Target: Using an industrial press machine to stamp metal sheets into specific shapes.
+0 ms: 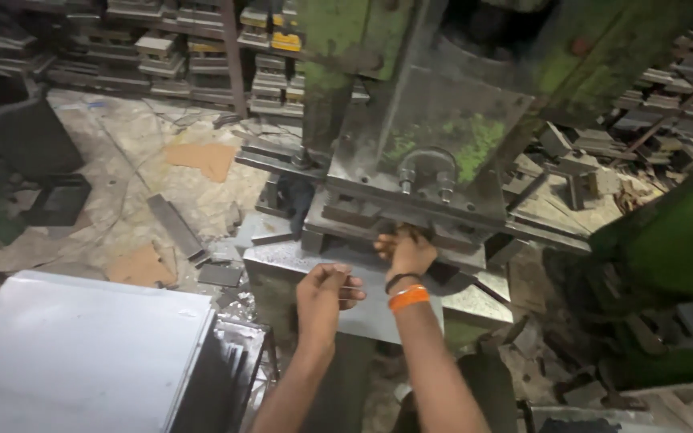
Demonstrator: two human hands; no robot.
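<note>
A worn green press (443, 136) stands in front of me, with a dark die block (378, 212) on its bed. A thin grey metal sheet (387, 317) lies on the bed and reaches toward the die gap. My left hand (324, 293) is closed in a pinch on the sheet's near left edge. My right hand (407, 250), with an orange band and a black band on the wrist, has its fingers curled over the sheet right at the die opening. The sheet's far end is hidden under the die.
A stack of pale metal sheets (82, 353) sits at lower left beside the press. Cardboard scraps (202, 156) and metal bars (174, 224) litter the floor. Racks of die blocks (194, 48) line the back. Another green machine (675, 240) crowds the right side.
</note>
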